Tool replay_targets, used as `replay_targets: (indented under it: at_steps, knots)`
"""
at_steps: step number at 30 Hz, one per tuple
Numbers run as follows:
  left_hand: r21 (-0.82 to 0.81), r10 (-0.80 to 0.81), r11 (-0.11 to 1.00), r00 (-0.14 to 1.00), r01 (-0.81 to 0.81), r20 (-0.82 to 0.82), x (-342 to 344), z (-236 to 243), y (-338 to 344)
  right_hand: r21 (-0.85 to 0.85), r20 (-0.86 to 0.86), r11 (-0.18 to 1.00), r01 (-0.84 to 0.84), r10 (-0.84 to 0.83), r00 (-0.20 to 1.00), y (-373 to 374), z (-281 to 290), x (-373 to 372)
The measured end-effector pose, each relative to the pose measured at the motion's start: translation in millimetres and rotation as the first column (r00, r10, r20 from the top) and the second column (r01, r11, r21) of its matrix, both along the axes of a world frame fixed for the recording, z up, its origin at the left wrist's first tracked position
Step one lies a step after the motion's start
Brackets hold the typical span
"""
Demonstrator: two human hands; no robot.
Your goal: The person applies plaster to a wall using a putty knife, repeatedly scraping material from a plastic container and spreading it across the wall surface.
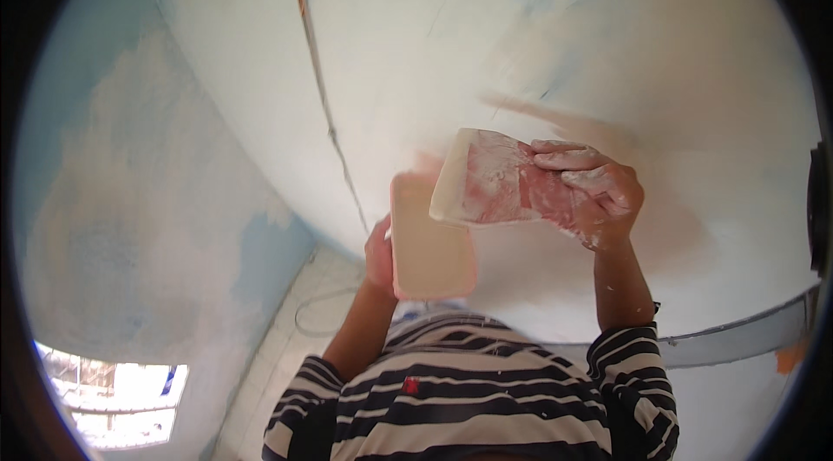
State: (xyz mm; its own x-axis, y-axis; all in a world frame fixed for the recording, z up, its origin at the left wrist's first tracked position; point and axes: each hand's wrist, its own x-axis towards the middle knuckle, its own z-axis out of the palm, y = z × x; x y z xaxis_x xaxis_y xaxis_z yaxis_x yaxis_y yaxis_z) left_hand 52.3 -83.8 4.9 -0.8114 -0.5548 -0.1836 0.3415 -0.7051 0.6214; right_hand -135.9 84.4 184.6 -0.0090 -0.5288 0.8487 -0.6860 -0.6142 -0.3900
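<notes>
My left hand grips the left side of a shallow pink rectangular tray. Smooth cream-coloured putty lies inside it. In my right hand is a broad, flat pink putty spreader, smeared with white. A thick band of cream putty coats its left edge, which overlaps the tray's upper right corner in this view; whether the two touch I cannot tell. White paste covers my right fingers, which press on the spreader's face. My left fingers are mostly hidden by the tray.
In front is a pale wall with patchy putty over light blue. A dark cable runs down it. Another patchy blue wall stands at the left, with a bright barred window low down. A thin hose or wire curves over the tiled floor.
</notes>
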Motion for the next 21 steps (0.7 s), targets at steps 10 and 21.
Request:
replay_targets:
  at_steps: [10,21]
  knots:
    - [0.177,-0.231,0.94,0.924,0.293,-0.304,-11,-31,-2,-0.002,0.093,0.806,0.591,-0.589,0.803,25,168,27]
    - [0.254,-0.201,0.942,0.975,0.219,-0.095,-13,-44,0,-0.225,-0.256,0.559,0.798,-0.824,0.505,-9,245,56]
